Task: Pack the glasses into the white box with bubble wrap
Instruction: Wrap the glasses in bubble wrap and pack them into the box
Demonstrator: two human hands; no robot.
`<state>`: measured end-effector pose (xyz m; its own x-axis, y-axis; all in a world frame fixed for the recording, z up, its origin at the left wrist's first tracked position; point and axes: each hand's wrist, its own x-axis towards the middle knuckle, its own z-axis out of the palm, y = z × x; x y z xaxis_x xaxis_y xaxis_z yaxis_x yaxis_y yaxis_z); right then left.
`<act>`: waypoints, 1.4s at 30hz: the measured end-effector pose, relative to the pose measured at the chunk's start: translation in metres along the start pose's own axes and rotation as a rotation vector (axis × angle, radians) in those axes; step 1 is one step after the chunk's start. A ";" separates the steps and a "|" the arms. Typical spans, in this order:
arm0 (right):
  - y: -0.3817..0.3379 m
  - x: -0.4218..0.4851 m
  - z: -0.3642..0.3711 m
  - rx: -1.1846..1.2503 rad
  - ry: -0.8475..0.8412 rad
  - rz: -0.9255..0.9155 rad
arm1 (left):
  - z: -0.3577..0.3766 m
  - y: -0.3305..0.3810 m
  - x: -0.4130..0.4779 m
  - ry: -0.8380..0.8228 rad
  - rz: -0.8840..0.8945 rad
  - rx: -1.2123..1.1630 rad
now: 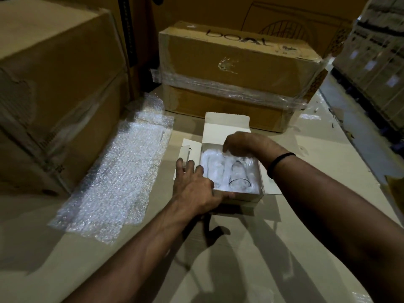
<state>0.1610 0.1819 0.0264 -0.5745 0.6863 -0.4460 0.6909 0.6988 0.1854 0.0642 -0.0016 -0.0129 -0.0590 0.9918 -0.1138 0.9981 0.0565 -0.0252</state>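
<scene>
A white box (238,196) was seen lying open on a cardboard-covered surface (284,237), with its lid flap folded back and its side flaps spread out. The box was lined with bubble wrap (251,169). Two clear glasses were laid inside on their sides, next to each other. The glass on the right (239,174) was shown with its round rim towards the viewer. The glass on the left (215,169) was blurred by the wrap around it.

The left hand (192,186) was placed at the box's near left corner, with its fingers spread and fairly straight over the left edge and its thumb laid along the front wall. The right hand (242,143) was held over the far end of the box, with its fingers bent downward towards the wrap. Whether anything was pinched there could not be told. A black band (279,162) was worn on the right wrist.

A loose sheet of bubble wrap (113,171) was spread flat just left of the box. A taped cardboard carton (236,73) stood behind it, and a larger carton (54,84) to the left.
</scene>
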 end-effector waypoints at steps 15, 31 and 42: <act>-0.046 -0.004 -0.011 0.057 -0.016 0.001 | 0.014 -0.012 -0.009 -0.025 0.084 -0.166; -0.238 -0.045 0.062 0.613 0.512 -0.170 | 0.098 -0.192 -0.102 0.252 -0.371 -0.365; -0.265 -0.026 0.106 0.948 0.448 -0.090 | 0.098 -0.191 -0.112 0.589 -0.233 -0.607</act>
<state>0.0389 -0.0427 -0.1040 -0.6170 0.7867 -0.0232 0.5866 0.4400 -0.6799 -0.1212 -0.1345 -0.0929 -0.4111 0.8357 0.3641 0.8091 0.1505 0.5681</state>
